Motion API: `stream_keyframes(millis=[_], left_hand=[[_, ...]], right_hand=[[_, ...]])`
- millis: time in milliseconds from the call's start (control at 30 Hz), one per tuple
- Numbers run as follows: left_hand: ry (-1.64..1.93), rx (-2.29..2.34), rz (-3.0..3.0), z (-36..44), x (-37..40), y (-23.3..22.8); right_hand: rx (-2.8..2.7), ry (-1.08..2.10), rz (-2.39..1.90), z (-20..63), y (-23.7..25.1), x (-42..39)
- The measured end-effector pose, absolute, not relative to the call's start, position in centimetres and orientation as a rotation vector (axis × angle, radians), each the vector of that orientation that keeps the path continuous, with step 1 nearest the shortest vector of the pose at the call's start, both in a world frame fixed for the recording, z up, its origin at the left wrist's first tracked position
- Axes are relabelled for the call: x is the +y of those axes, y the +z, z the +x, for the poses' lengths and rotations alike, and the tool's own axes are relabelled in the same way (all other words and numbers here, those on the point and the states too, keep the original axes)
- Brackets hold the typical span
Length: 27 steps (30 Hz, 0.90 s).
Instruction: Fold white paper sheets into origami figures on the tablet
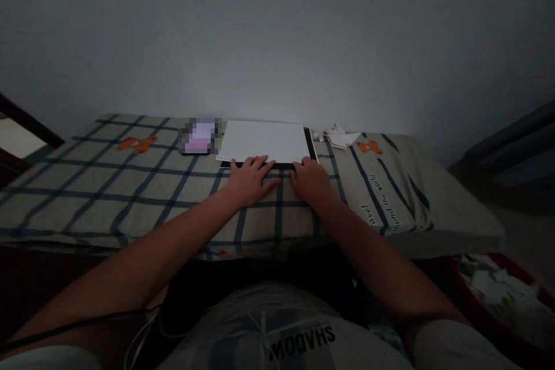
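Observation:
A white sheet of paper (265, 141) lies over a thin black-edged pad (309, 144) on a cloth-covered table. My left hand (250, 180) rests at the near edge of the sheet, palm down, its fingers spread and thumb stretched to the right. Beside it, my right hand (311, 179) lies at the pad's near right corner. Its fingertips touch the edge and are slightly bent, with nothing visible held in them.
Left of the sheet lies a phone (200, 136), its screen blurred. Folded white paper pieces (340, 137) lie to the right. A checked tablecloth (156, 185) covers the table, which stands against a grey wall (277, 40). A red bin (472, 300) holds crumpled paper at lower right.

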<state>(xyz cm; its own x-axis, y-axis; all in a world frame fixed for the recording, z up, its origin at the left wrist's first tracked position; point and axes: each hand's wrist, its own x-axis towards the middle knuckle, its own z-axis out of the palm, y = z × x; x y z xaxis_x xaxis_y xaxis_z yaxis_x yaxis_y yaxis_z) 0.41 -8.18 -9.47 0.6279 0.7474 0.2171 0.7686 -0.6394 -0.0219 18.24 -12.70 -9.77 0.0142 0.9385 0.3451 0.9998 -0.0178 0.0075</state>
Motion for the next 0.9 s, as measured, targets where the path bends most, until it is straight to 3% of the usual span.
stream_keyframes(millis=[900], left_hand=[[-0.305,-1.384,-2.695,-1.1,-7.6,-9.1]], right_hand=[[-2.012,-0.308,-2.090,18.5,-9.6,-13.0]])
